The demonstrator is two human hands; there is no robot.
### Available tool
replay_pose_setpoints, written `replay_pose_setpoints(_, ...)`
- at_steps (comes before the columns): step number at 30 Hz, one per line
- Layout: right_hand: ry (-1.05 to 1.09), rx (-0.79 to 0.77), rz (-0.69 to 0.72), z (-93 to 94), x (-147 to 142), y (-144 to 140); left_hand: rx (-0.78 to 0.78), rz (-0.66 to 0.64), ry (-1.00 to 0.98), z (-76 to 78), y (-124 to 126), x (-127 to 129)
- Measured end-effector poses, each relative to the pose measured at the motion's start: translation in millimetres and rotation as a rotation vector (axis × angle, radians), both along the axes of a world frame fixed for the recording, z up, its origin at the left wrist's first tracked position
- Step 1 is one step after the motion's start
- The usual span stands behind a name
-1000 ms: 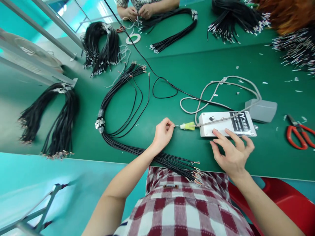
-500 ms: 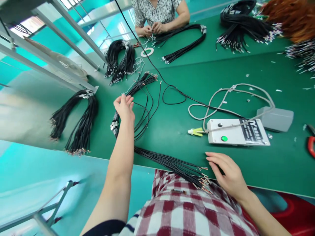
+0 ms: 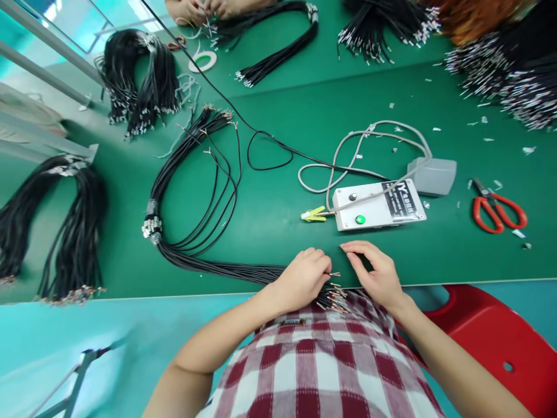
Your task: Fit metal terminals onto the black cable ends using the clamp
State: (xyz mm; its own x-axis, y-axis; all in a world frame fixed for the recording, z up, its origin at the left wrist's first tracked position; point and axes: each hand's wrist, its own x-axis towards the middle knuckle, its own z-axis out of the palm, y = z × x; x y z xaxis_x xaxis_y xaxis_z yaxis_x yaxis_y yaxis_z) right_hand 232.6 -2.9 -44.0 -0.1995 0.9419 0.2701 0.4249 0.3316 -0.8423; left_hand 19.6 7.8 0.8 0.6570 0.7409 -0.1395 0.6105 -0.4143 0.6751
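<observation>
My left hand [image 3: 304,277] is closed over the free end of a bundle of black cables [image 3: 230,269]. A single cable end with split, stripped cores [image 3: 335,274] sticks out past its thumb and forefinger. Just below, the bundle's other stripped ends [image 3: 337,299] lie against the checked apron. My right hand [image 3: 376,273] is a short way to the right, thumb and forefinger tips brought together with nothing visible between them. The bundle curves left to metal connectors [image 3: 152,226], then up to more stripped ends [image 3: 217,116]; several cables loop loose inside the curve.
A white box with a green button [image 3: 378,204] and yellow-tipped nozzle [image 3: 313,215] stands ahead, with a grey adapter [image 3: 433,176] behind. Red-handled cutters [image 3: 498,209] lie right. Other cable bundles [image 3: 139,81] surround the table. A co-worker's hands [image 3: 204,8] are opposite. A red stool [image 3: 491,331] stands below.
My left hand has come from the far part of the bundle down and right to its near end, closing on a cable. My right hand stays near the cable ends. The view has shifted right.
</observation>
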Motion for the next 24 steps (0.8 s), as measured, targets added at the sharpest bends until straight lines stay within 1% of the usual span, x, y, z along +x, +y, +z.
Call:
replay_pose_setpoints(2,0.026,-0.043,-0.01,3.2,-2,-1,-0.093,0.116,-0.202,3.0,3,-6)
replay_pose_setpoints(4,0.072,-0.108,-0.014,8.5,-6,-2,-0.16,0.253,-0.347,6.8,4,-10)
replay_pose_setpoints(8,0.248,-0.248,0.03,22.7,-18,2,-0.32,0.481,-0.492,15.8,1,-12)
replay_pose_setpoints(11,0.365,-0.313,0.094,32.7,-28,10,-0.426,0.593,-0.58,20.6,0,-12)
replay_pose_setpoints(13,0.386,-0.321,0.121,37.8,-34,16,-0.492,0.643,-0.633,22.0,-1,-12)
replay_pose_setpoints(16,0.392,-0.306,0.1,42.8,-43,21,-0.538,0.674,-0.686,21.7,-1,-11)
replay_pose_setpoints(19,0.418,-0.333,0.047,44.7,-49,23,-0.532,0.678,-0.707,19.2,-2,-10)
replay_pose_setpoints(24,0.485,-0.452,0.002,43.5,-57,25,-0.522,0.679,-0.748,11.3,-4,-9)
